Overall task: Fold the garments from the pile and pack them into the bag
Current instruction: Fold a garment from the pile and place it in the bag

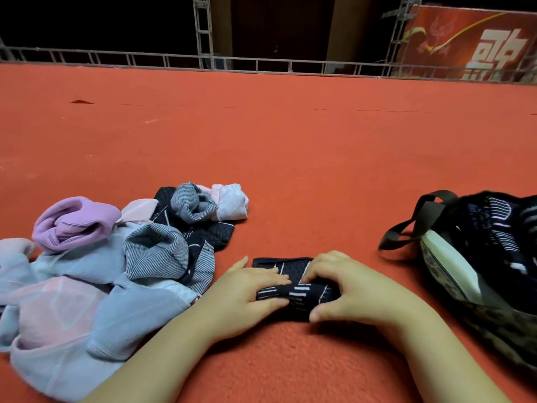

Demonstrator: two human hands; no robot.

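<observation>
A small dark navy garment with white dashes [293,292] lies folded on the red carpet in front of me. My left hand [247,292] grips its left end, thumb under the roll and fingers on top. My right hand [345,289] grips the right end, fingers curled over the fold. A pile of garments [116,257] in lilac, pale blue, pink, grey stripe and dark navy sits to the left. The bag [476,257], dark with olive handles, stands open at the right with dark patterned cloth inside.
Red carpet [290,155] stretches far ahead. A metal truss rail [261,65] runs along its far edge. A red banner with white characters [479,45] stands at the back right.
</observation>
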